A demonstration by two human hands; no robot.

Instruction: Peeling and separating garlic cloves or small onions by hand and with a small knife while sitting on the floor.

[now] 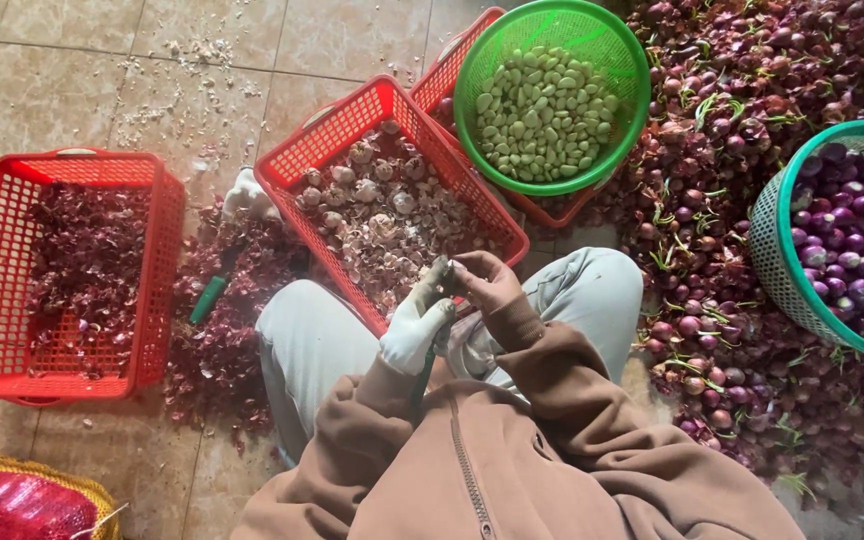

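Note:
My left hand point(415, 328) wears a white glove and is closed around a green-handled knife point(424, 374), whose handle sticks out below the fist. My bare right hand point(487, 285) pinches a small pale garlic piece point(444, 270) against the gloved fingers, above my lap. Both hands hover over the near corner of a red crate point(337, 125) that holds garlic bulbs and papery skins point(387, 215). A green round basket point(624, 60) full of peeled garlic cloves point(542, 110) rests on a second red crate behind it.
At left is a red crate point(167, 260) of purple onion skins. Between the crates lie more skins, a green-handled tool point(208, 298) and a white glove point(247, 195). A heap of red shallots point(722, 250) fills the right; a teal basket point(774, 250) holds peeled ones.

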